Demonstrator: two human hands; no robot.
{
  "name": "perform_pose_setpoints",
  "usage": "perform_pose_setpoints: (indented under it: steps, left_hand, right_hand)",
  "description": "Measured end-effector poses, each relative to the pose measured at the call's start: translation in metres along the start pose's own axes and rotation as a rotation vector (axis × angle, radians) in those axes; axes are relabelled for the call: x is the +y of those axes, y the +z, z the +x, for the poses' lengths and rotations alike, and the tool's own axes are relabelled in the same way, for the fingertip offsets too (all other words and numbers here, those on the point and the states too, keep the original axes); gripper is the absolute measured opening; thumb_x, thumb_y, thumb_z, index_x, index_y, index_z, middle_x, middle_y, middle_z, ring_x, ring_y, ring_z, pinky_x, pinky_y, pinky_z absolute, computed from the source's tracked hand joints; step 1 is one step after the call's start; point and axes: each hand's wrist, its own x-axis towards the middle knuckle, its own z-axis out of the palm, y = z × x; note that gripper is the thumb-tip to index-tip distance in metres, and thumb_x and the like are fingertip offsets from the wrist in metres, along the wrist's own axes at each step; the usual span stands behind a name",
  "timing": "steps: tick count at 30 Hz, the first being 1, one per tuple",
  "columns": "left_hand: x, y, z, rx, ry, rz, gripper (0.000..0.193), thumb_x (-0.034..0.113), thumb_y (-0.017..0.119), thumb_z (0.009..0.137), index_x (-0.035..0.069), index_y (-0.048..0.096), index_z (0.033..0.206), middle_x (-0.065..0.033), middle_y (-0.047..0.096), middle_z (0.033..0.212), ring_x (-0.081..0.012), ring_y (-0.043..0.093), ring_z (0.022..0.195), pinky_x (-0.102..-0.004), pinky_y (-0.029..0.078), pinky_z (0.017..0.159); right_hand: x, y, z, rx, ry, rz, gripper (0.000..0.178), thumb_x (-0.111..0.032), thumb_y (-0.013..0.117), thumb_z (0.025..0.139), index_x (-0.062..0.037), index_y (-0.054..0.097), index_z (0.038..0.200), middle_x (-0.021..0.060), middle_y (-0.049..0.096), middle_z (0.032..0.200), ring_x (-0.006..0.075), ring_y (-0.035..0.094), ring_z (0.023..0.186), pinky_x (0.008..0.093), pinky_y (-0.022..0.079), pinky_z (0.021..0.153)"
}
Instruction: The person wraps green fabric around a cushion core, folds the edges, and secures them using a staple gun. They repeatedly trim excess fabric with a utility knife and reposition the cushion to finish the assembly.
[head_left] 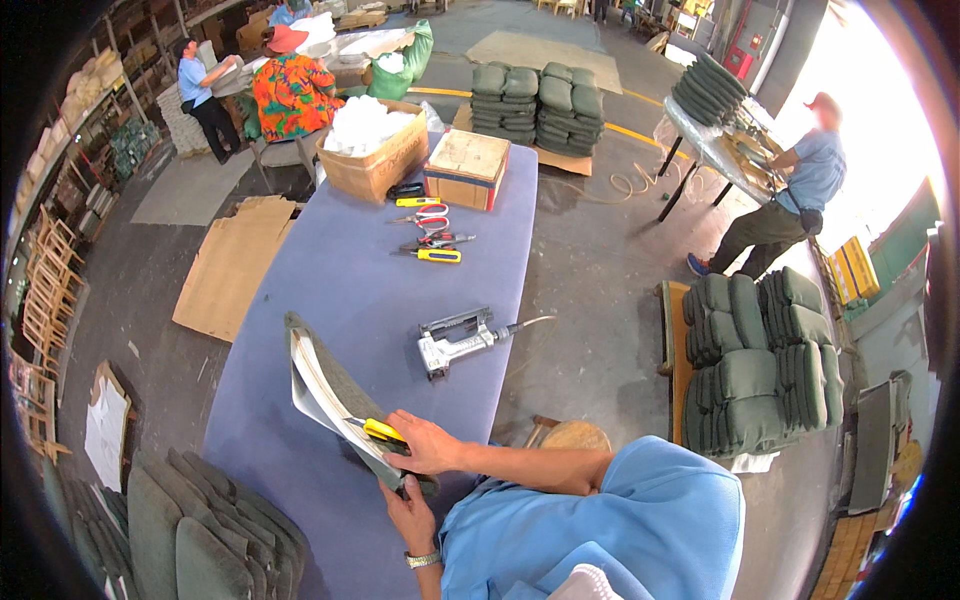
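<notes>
Green panel (336,385) tilts over the counter (478,260); my left fingers (411,489) grasp it, my right fingers (403,462) a yellow-handled tool (382,431).

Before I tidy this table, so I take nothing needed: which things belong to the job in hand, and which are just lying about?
Belonging:
- green panel, in left hand
- yellow-handled tool, in right hand
- possibly the staple gun, unheld

Apparently lying about:
- red-handled scissors
- open carton
- closed box

Panel (350,385) cloth, matt; tool handle (383,430) plastic; stapler (455,349) metal (rather glossy).
</notes>
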Motion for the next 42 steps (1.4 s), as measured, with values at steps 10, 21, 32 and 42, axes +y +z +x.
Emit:
perform_pose_setpoints:
  steps: [10, 21, 32, 42]
  left_hand:
    - [0.051, -0.027, -0.017, 0.194, 0.068, -0.023, 0.072, 0.022, 0.064, 0.101, 0.001, 0.028, 0.160, -0.0305, 0.037, 0.157, -0.0351, 0.051, 0.136, -0.0426, 0.052, 0.100]
    - [0.053, -0.027, 0.004, 0.129, 0.376, 0.558, 0.048, 0.025, 0.073, 0.092, 0.006, 0.064, 0.136, -0.0285, 0.026, 0.164, -0.0468, 0.035, 0.147, -0.0540, 0.041, 0.113]
    - [0.037, -0.038, 0.017, 0.013, 0.307, 0.419, 0.022, 0.020, 0.076, 0.090, 0.003, 0.072, 0.102, -0.0260, 0.050, 0.148, -0.0435, 0.053, 0.132, -0.0509, 0.044, 0.110]
    - [0.043, -0.046, 0.020, -0.039, 0.325, 0.328, 0.017, 0.012, 0.072, 0.093, 0.009, 0.077, 0.109, -0.0196, 0.060, 0.141, -0.0342, 0.061, 0.128, -0.0419, 0.049, 0.104]
  right_hand:
    - [0.027, 0.022, 0.007, 0.114, -0.083, 0.108, 0.043, -0.017, 0.064, 0.087, 0.0012, 0.051, 0.123, 0.0259, 0.062, 0.108, 0.0429, 0.062, 0.103, 0.0479, 0.051, 0.089]
    - [0.015, -0.005, 0.010, -0.061, 0.084, 0.226, 0.049, -0.016, 0.065, 0.084, 0.0023, 0.050, 0.126, 0.0283, 0.064, 0.109, 0.0430, 0.064, 0.104, 0.0487, 0.050, 0.092]
    - [0.018, -0.016, 0.008, -0.039, 0.220, 0.476, 0.048, -0.016, 0.070, 0.093, 0.0018, 0.052, 0.133, 0.0087, 0.063, 0.095, 0.0128, 0.064, 0.075, 0.0313, 0.055, 0.068]
    - [0.017, -0.010, -0.003, 0.096, 0.235, 0.613, 0.027, -0.015, 0.071, 0.093, 0.0007, 0.057, 0.108, 0.0049, 0.061, 0.082, 0.0134, 0.060, 0.067, 0.0302, 0.051, 0.059]
